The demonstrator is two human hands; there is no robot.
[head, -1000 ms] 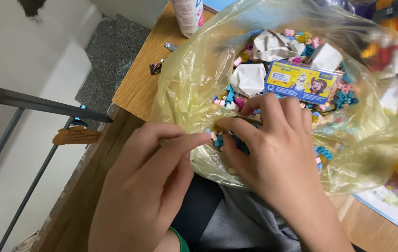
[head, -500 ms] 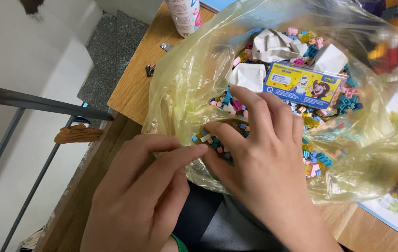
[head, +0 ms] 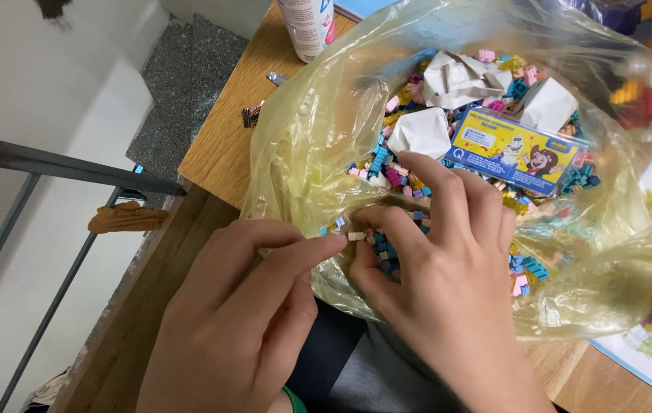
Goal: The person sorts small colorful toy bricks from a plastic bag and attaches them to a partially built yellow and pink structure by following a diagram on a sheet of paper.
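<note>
A small white brick (head: 355,236) had been pinched from the bag (head: 303,138) by the left hand (head: 242,321); loose bricks (head: 387,256) were gripped by the right hand (head: 448,298).

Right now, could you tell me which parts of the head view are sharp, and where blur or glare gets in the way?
Head view: the left hand, right hand and the small bricks between them are sharp; the yellow plastic bag shows soft sheen on its folds; the upper right corner, seen through the bag, is smeared and out of focus; light is even, with faint shadows.
</note>
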